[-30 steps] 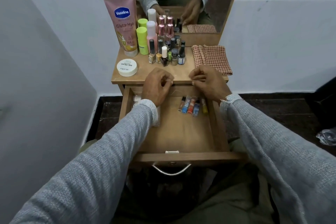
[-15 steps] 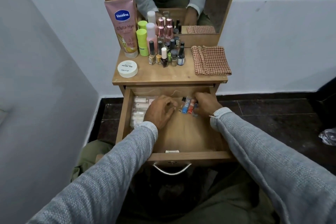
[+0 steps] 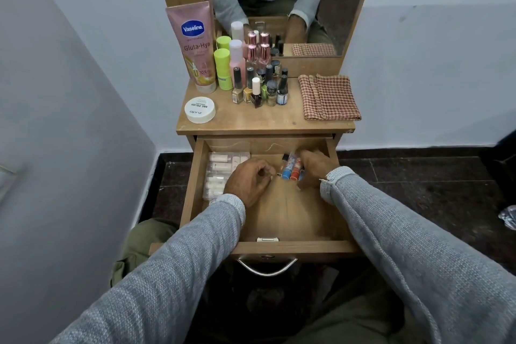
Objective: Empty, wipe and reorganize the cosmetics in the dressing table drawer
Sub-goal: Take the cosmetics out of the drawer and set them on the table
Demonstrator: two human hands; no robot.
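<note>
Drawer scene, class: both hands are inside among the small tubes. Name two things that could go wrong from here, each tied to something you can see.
1. The right hand crowds the small coloured tubes at the back of the drawer; a careless sweep could scatter them.
2. The nail polish bottles stand tightly packed on the tabletop above; bumping one while placing more items might topple several.

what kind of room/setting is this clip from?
Most likely a bedroom or dressing corner in a home. A small wooden dressing table stands against a white wall with a mirror rising from its back, nail polish bottles and a Vaseline lotion tube crowd its top, and its drawer is pulled open.
</note>
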